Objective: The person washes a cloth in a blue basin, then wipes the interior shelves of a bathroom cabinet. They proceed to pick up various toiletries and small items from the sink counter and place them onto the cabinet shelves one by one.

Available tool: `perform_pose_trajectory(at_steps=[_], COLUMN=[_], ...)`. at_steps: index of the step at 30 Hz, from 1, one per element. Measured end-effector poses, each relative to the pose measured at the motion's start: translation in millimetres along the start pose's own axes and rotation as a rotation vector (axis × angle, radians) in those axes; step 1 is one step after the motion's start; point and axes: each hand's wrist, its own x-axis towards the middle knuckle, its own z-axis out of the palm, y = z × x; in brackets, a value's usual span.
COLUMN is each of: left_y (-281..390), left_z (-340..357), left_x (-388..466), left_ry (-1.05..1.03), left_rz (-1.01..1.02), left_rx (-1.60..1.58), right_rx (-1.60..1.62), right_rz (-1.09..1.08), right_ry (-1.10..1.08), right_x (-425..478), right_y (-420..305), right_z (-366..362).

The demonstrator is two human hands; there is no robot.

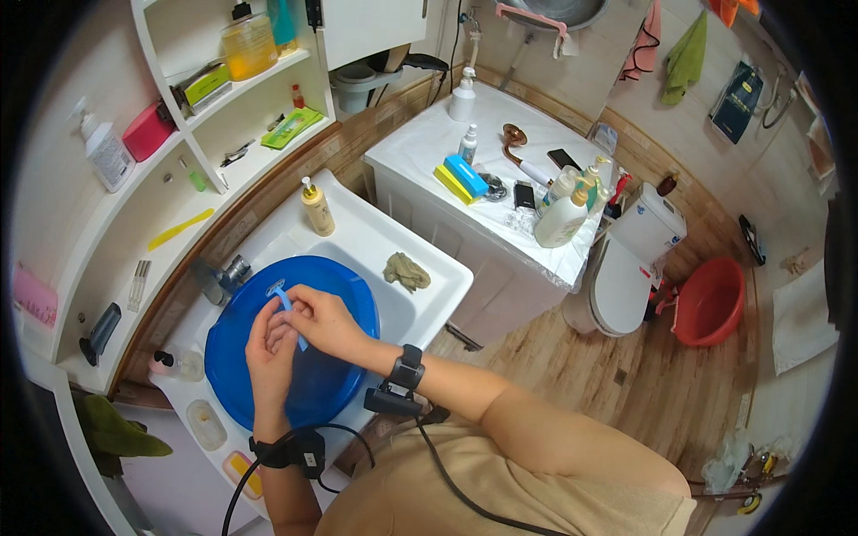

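Observation:
Over a blue plastic basin (322, 392) set in the white sink, both hands meet at a light blue disposable razor (287, 303). The razor's head points up and away from me, and its handle runs down between the hands. My right hand (328, 321) pinches the handle with thumb and fingers. Against its lower side my left hand (271, 342) is cupped, fingers curled at the razor; part of the handle is hidden. A metal faucet (224, 278) stands at the basin's upper left edge.
On the sink's rim (462, 278) lie a wrung olive cloth (407, 271) and a yellowish pump bottle (317, 208). A clear pump bottle (177, 365) and a soap dish (206, 424) sit at the left. A covered washing machine (415, 161) holds bottles and boxes. Shelves (194, 120) curve along the left wall.

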Motion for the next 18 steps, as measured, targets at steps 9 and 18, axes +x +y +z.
perform_pose_trajectory(at_steps=[9, 18], left_y=[-7, 41], left_z=[33, 24], left_x=[9, 31], left_ry=[-0.036, 0.068], left_rz=[0.096, 0.202], left_rx=[0.063, 0.229], right_rx=[0.051, 0.222], right_rz=[0.06, 0.013], right_ry=[0.02, -0.085], right_x=[-3, 36], right_y=[14, -24], right_z=[-32, -30])
